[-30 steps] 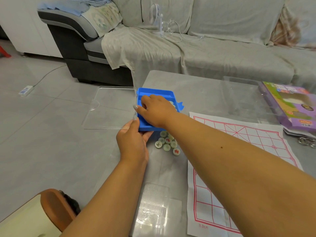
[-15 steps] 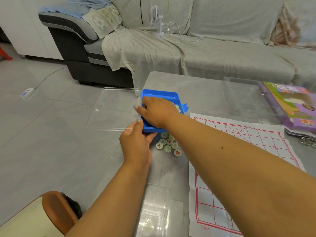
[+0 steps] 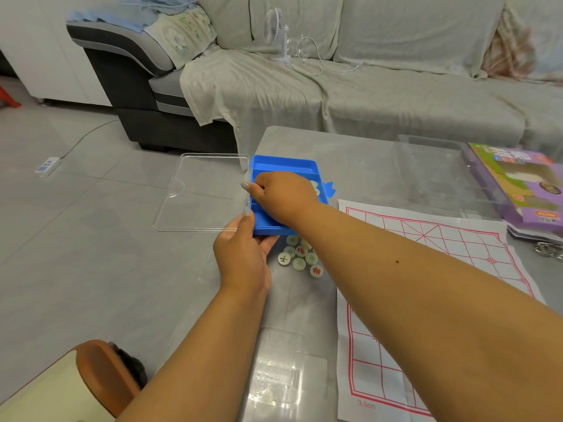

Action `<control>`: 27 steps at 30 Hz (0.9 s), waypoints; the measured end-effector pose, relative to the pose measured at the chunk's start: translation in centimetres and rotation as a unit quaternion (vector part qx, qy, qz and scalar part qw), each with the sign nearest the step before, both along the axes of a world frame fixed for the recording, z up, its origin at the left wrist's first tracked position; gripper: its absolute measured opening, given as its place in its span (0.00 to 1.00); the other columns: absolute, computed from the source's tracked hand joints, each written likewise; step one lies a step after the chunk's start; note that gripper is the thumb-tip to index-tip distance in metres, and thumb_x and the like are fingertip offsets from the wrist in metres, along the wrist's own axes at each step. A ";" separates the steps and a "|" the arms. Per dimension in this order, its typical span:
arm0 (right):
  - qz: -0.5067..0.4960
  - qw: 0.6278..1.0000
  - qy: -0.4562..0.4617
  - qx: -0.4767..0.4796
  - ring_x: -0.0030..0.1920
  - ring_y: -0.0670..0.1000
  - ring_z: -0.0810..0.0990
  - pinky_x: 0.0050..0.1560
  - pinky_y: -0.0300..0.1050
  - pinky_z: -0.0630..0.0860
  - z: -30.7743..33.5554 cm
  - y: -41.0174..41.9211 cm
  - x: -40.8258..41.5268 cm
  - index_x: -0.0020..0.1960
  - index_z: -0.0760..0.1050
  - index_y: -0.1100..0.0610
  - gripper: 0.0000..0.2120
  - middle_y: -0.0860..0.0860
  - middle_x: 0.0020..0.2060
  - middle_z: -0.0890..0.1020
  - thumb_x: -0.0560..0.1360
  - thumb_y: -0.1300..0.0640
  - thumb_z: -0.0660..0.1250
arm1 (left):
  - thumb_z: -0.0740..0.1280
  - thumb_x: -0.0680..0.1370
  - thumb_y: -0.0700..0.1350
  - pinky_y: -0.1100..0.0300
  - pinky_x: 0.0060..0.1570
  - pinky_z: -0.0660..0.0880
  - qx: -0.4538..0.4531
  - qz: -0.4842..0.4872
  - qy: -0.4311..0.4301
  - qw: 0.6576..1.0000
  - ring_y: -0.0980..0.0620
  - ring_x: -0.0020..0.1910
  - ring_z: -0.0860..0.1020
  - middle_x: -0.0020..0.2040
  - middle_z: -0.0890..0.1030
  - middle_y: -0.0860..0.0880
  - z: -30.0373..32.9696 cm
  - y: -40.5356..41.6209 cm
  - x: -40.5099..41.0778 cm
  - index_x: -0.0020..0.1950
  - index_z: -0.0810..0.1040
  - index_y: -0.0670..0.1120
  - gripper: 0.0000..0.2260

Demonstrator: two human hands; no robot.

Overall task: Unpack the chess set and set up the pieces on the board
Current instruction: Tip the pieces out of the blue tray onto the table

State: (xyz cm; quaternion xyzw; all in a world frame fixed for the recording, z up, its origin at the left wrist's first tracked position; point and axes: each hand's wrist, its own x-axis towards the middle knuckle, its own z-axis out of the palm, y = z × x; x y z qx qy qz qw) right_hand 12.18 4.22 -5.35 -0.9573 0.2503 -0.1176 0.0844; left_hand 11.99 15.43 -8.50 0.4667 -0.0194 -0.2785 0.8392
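Chess pieces [image 3: 300, 257] lie in a small loose heap on the grey table [image 3: 359, 153], just in front of a blue tray [image 3: 283, 163] and partly hidden by the right forearm. They are pale green discs lying flat; one shows a dark character and two show red ones. A few more pieces can be seen inside the tray, past the right hand [image 3: 283, 197].

From the head view, the tray sits at the table's left edge with its long axis running away from the person, toward the sofa [image 3: 365, 95]. A clear lid [image 3: 201, 193] stands open from the tray's left side and hangs flat out over the floor, its notched edge pointing left.

The left hand [image 3: 243, 254] is curled at the tray's near left corner, thumb pressed up against the hinge side where lid and tray meet. The right hand rests palm down over the tray with fingers bent into it; whether it has hold of a piece cannot be told.

The paper board [image 3: 432, 269], printed with a red grid, lies flat to the right of the pieces, its long axis running from the person toward the sofa. A purple box [image 3: 524, 190] and a clear container [image 3: 432, 172] sit beyond it on the right.
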 end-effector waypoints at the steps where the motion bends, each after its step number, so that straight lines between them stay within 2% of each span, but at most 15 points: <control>1: -0.009 1.000 -0.018 0.018 0.34 0.50 0.71 0.36 0.45 0.66 0.0 -0.1 0.0 0.31 0.60 0.51 0.22 0.48 0.28 0.69 0.80 0.42 0.52 | 0.60 0.81 0.39 0.52 0.47 0.81 -0.001 0.000 -0.002 1.000 0.47 0.46 0.83 0.43 0.83 0.43 0.0 -0.1 0.0 0.49 0.79 0.38 0.09; 5: -0.041 0.977 -0.196 0.073 0.28 0.46 0.63 0.33 0.43 0.60 0.3 -0.1 -0.5 0.30 0.57 0.52 0.22 0.47 0.25 0.64 0.79 0.47 0.58 | 0.60 0.81 0.39 0.52 0.47 0.80 0.005 0.016 -0.016 1.000 0.48 0.46 0.83 0.44 0.83 0.43 -0.1 -0.2 0.3 0.49 0.79 0.38 0.09; 7: -0.056 0.958 -0.270 0.076 0.28 0.47 0.62 0.30 0.43 0.57 1.1 0.1 -1.0 0.31 0.58 0.53 0.21 0.46 0.25 0.63 0.79 0.48 0.59 | 0.60 0.81 0.40 0.52 0.48 0.80 0.014 0.029 -0.020 0.999 0.47 0.48 0.83 0.47 0.83 0.42 -0.4 -0.3 0.6 0.50 0.79 0.38 0.09; 12: -0.067 0.927 -0.365 0.048 0.28 0.45 0.62 0.31 0.37 0.60 1.6 1.6 -3.9 0.31 0.57 0.50 0.20 0.45 0.26 0.62 0.80 0.50 0.58 | 0.61 0.81 0.42 0.53 0.48 0.81 0.035 0.084 0.010 0.996 0.48 0.50 0.83 0.50 0.83 0.43 -1.0 -0.3 1.7 0.51 0.79 0.41 0.08; 15: -0.123 0.934 -0.329 0.071 0.29 0.45 0.62 0.31 0.38 0.59 -0.8 2.1 -6.3 0.32 0.58 0.53 0.19 0.45 0.27 0.63 0.80 0.50 0.56 | 0.61 0.81 0.42 0.52 0.49 0.81 0.030 0.118 0.034 0.992 0.47 0.53 0.81 0.51 0.81 0.42 -1.1 -0.3 2.4 0.51 0.78 0.41 0.07; 19: -0.192 0.940 -0.223 0.171 0.32 0.46 0.65 0.35 0.43 0.60 -4.2 1.2 -7.4 0.29 0.60 0.50 0.22 0.49 0.31 0.67 0.81 0.47 0.52 | 0.60 0.80 0.40 0.52 0.49 0.81 0.028 0.125 0.042 0.991 0.45 0.56 0.80 0.52 0.80 0.42 -1.3 -0.3 2.5 0.54 0.78 0.40 0.08; 22: -0.195 0.951 -0.139 0.193 0.38 0.50 0.70 0.39 0.43 0.63 -5.3 0.6 -7.4 0.31 0.65 0.54 0.21 0.52 0.38 0.71 0.81 0.46 0.52 | 0.61 0.80 0.41 0.53 0.47 0.81 0.032 0.120 0.043 0.991 0.46 0.56 0.80 0.54 0.80 0.42 -1.4 -0.3 2.5 0.54 0.78 0.42 0.08; 27: -0.174 0.962 -0.115 0.173 0.35 0.49 0.69 0.35 0.42 0.63 -5.5 0.4 -7.2 0.35 0.66 0.53 0.19 0.50 0.34 0.71 0.80 0.45 0.53 | 0.61 0.81 0.42 0.54 0.47 0.81 0.032 0.116 0.048 0.992 0.46 0.55 0.80 0.56 0.80 0.41 -1.5 -0.3 2.6 0.56 0.77 0.41 0.09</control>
